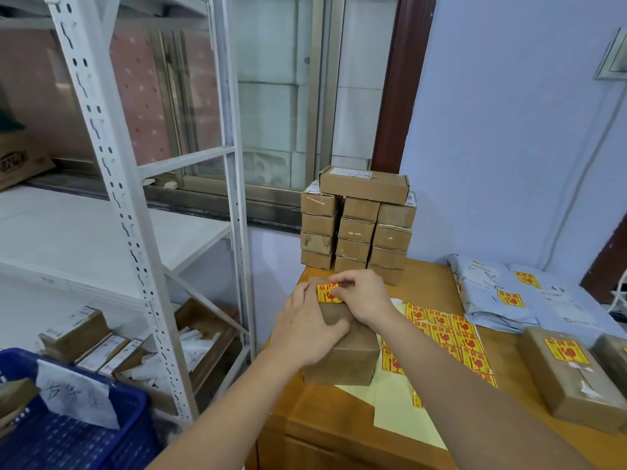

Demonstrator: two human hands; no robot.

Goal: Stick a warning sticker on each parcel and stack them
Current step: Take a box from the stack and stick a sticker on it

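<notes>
A brown cardboard parcel [349, 354] stands on the wooden table [325, 412] in front of me. My left hand [307, 330] grips its top left edge. My right hand [361, 296] pinches a yellow and red warning sticker [326, 293] and holds it against the parcel's top. A pale backing sheet with several more stickers [451, 337] lies just right of the parcel. At the right edge lies a brown parcel [573, 374] with a sticker on it, beside grey mailer bags [509, 296] that also carry stickers.
A stack of several small cardboard boxes [359, 228] stands at the table's far edge by the window. White metal shelving [135, 205] with boxes on its low shelf stands to the left. A blue plastic crate [78, 432] sits at bottom left.
</notes>
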